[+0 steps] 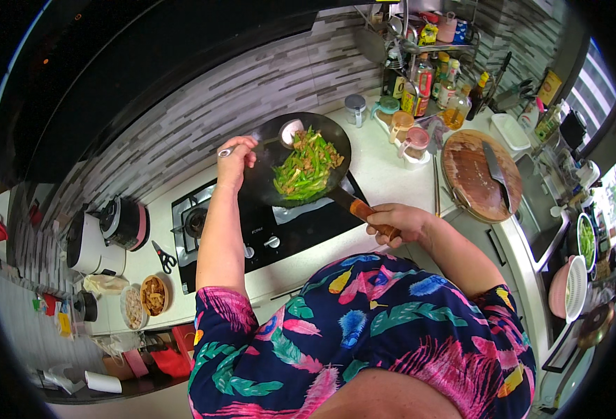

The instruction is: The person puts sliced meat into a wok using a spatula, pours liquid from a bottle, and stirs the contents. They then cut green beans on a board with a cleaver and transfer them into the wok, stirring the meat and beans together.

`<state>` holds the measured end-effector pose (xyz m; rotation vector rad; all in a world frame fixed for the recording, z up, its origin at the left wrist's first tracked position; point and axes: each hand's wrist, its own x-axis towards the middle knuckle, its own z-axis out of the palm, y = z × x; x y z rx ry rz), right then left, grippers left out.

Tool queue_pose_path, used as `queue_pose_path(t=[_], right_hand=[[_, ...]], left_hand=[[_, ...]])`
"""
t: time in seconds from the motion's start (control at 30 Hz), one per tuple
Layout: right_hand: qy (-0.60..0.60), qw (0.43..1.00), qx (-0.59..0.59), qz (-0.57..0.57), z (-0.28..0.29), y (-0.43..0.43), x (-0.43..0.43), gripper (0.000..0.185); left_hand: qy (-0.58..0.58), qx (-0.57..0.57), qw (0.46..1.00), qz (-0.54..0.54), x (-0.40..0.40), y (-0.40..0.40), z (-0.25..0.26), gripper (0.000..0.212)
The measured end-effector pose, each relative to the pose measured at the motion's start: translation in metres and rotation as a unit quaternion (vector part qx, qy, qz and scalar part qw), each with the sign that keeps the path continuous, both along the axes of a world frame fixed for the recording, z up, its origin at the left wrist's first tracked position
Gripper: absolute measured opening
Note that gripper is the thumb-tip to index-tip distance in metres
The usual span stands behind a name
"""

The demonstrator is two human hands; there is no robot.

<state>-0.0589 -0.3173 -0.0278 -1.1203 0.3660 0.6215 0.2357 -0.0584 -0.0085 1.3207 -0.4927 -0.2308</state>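
A dark wok (259, 180) is over the right side of the black gas hob (245, 246). Sliced green peppers with bits of browned meat (308, 165) lie in it. My right hand (399, 222) is closed around the wok's wooden handle (363, 209). At the wok's left edge, my left hand (238, 157) grips the handle of a metal ladle. The ladle's bowl (290, 132) rests in the wok beside the food, at its upper left. The wok appears tilted; whether it touches the burner cannot be seen.
Right of the wok stand seasoning jars (402, 124), bottles (448, 86) and a round wooden board (465, 173) with a cleaver (493, 165). On the left are scissors (165, 257), two bowls of food (155, 296) and a rice cooker (124, 222). The sink (538, 204) is at far right.
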Motion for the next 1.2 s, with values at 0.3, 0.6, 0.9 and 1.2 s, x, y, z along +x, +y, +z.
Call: queue_pose_path(t=[0.3, 0.6, 0.9, 1.2], right_hand=[[0.009, 1.0, 0.018, -0.016, -0.003, -0.001, 0.001, 0.027], [-0.005, 1.0, 0.029, -0.003, -0.004, -0.001, 0.001, 0.027], [-0.013, 1.0, 0.007, 0.013, -0.003, -0.001, 0.002, 0.028], [0.006, 1.0, 0.025, 0.0, -0.005, -0.003, 0.003, 0.026]], left_hand=[[-0.397, 0.239, 0.833, -0.302, -0.085, -0.036, 0.038, 0.008], [-0.567, 0.426, 0.595, -0.378, -0.166, 0.017, 0.079, 0.013], [-0.474, 0.412, 0.671, -0.393, -0.17, 0.047, 0.117, 0.013], [-0.442, 0.41, 0.71, -0.364, -0.135, 0.022, 0.05, 0.009]])
